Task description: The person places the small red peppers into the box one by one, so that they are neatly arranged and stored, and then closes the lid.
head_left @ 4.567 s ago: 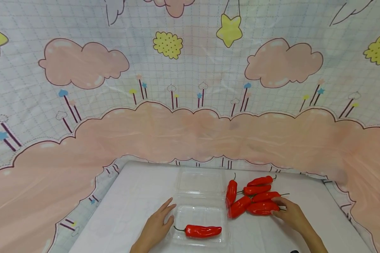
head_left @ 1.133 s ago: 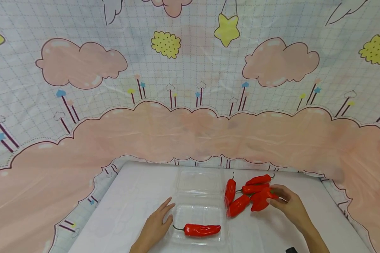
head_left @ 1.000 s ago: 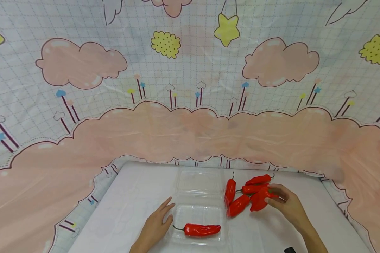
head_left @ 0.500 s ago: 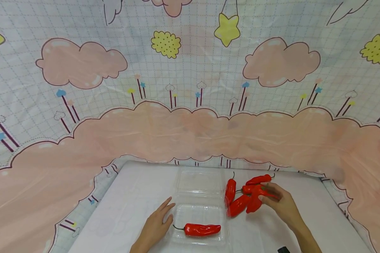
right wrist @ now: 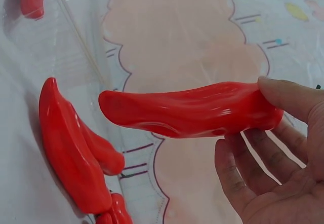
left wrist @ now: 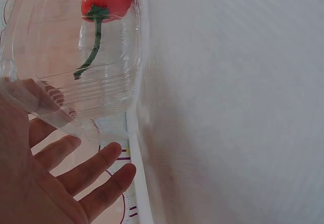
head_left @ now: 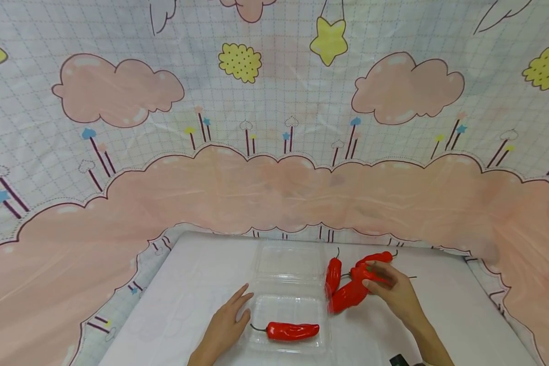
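My right hand (head_left: 395, 292) holds a red chili pepper (right wrist: 187, 110) near its stem end, thumb above and fingers below. In the right wrist view that pepper is lifted, its blunt tip pointing left. Beneath it in the head view lie several other red chili peppers (head_left: 333, 274), partly covered by the hand. My left hand (head_left: 223, 328) stays at the left side of a clear plastic clamshell box (head_left: 290, 307), fingers spread and fairly straight, fingertips right at its edge. Inside the box's near half, one red chili pepper (head_left: 293, 331) lies crosswise, its green stem to the left.
The box's transparent lid (head_left: 289, 262) lies folded back behind its base. Loose peppers lie close along the box's right side on the white table (head_left: 201, 274). A printed cloth (head_left: 274, 198) rises behind the table. A small black object (head_left: 399, 360) shows by the right forearm.
My right hand has taken the front pepper from the pile, lifted and turned it, and carried it left over the other peppers. My left hand has stayed beside the box.
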